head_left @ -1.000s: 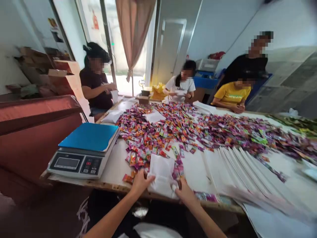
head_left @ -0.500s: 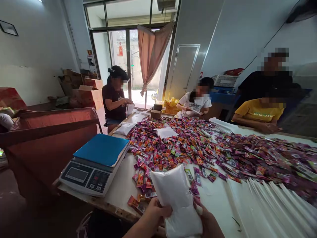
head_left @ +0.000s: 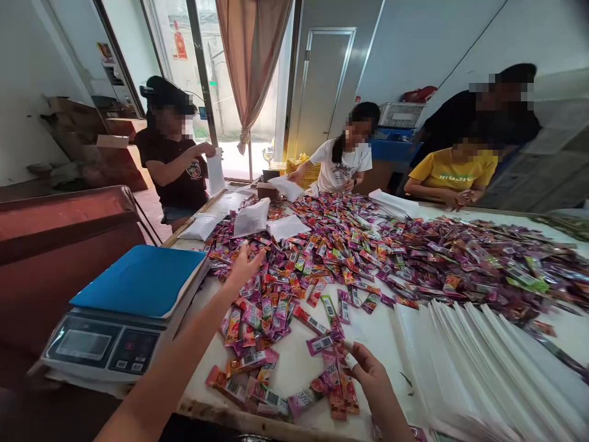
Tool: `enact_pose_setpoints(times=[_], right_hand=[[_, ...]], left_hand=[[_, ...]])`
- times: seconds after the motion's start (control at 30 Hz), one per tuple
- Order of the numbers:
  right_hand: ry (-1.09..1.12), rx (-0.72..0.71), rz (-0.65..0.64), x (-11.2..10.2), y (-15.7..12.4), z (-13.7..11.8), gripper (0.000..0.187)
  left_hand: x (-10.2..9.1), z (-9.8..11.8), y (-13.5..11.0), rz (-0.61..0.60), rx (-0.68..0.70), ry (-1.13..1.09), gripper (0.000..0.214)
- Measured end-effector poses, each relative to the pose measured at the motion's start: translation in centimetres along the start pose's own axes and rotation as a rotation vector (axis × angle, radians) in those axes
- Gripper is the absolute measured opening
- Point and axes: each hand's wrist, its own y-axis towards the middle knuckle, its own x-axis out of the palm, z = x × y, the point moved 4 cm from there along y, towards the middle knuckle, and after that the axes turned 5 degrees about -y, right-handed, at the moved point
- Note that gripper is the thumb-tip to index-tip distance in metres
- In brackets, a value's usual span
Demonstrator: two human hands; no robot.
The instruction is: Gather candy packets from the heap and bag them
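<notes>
My left hand [head_left: 245, 267] reaches forward over the pile of small purple and orange sachets [head_left: 276, 294], fingers spread and holding nothing. Just beyond its fingertips is a filled white pouch [head_left: 251, 218], apart from the hand. Lower down, my right hand [head_left: 370, 374] is beside a few loose sachets [head_left: 338, 380] near the table's front edge. Its fingers are loosely stretched toward them, with white covers on fingertips. Whether they touch the sachets is unclear. Two more white pouches, one flat on the pile [head_left: 288, 228] and one at the left [head_left: 201, 227], lie farther off.
A scale [head_left: 115, 325] with a blue plate [head_left: 140, 279] stands left. A stack of white empty bags [head_left: 483, 374] lies at right. Across the table [head_left: 368, 334], several people work; one person in white [head_left: 343, 166] has a hand at another pouch [head_left: 288, 187]. A red cloth-sided bin [head_left: 69, 233] is at left.
The white pouch that both hands held has left them and is now beyond my left hand. My left hand has stretched forward; my right hand has come down to the loose sachets. The view has shifted.
</notes>
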Motion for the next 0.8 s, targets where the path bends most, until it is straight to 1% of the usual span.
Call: enact_pose_setpoints(times=[0.03,0.07,0.13,0.17,0.2,0.27,0.33,0.4,0.43,0.47,0.5,0.57,0.63,0.67,0.73,0.8], right_hand=[[-0.013,0.000,0.039,-0.9,0.5,0.6,0.044],[-0.029,-0.001,0.080,-2.0,1.2,1.1,0.044],[-0.081,-0.017,0.170,-3.9,3.3,1.9,0.045],[-0.124,-0.039,0.208,-4.7,4.8,1.9,0.046],[-0.179,-0.066,0.244,-5.2,6.5,1.7,0.048],[-0.306,-0.144,0.298,-5.3,10.7,0.1,0.053],[-0.427,-0.254,0.343,-4.4,15.3,-2.6,0.060],[-0.546,-0.385,0.371,-2.9,19.9,-5.9,0.065],[-0.613,-0.420,0.370,-2.0,22.0,-7.5,0.068],[-0.685,-0.428,0.369,-1.3,23.9,-8.8,0.070],[-0.753,-0.404,0.370,-0.7,25.6,-9.8,0.073],[-0.864,-0.304,0.332,0.3,28.4,-11.0,0.076],[-0.938,-0.242,0.239,1.3,30.0,-11.2,0.076],[-0.961,-0.250,0.178,1.7,30.3,-11.0,0.074],[-0.990,-0.340,0.042,2.7,30.0,-10.6,0.068],[-0.975,-0.434,-0.103,3.5,28.6,-9.8,0.066]], left_hand=[[-0.4,-1.8,-0.9,0.000,0.010,0.205,0.089],[-1.0,-3.9,-2.0,0.027,-0.009,0.398,0.091],[-2.2,-8.4,-4.4,0.073,-0.127,0.697,0.093],[-2.4,-10.5,-5.5,0.041,-0.188,0.781,0.094],[-2.1,-12.1,-6.5,-0.025,-0.191,0.840,0.093],[-0.6,-13.8,-8.0,-0.074,-0.076,0.918,0.086],[1.7,-13.9,-8.8,-0.091,0.041,0.951,0.080],[4.2,-13.3,-9.0,-0.101,0.103,0.973,0.077],[5.4,-12.8,-8.9,-0.107,0.121,0.985,0.076],[6.5,-12.4,-8.8,-0.112,0.131,0.998,0.075],[7.4,-12.0,-8.6,-0.119,0.135,1.010,0.075],[8.8,-11.3,-8.0,-0.135,0.123,1.028,0.075],[9.7,-10.8,-7.3,-0.148,0.104,1.038,0.077],[10.1,-10.5,-6.9,-0.154,0.099,1.039,0.078],[10.8,-10.0,-5.9,-0.165,0.099,1.040,0.079],[11.6,-9.7,-4.9,-0.195,0.083,1.040,0.079]])
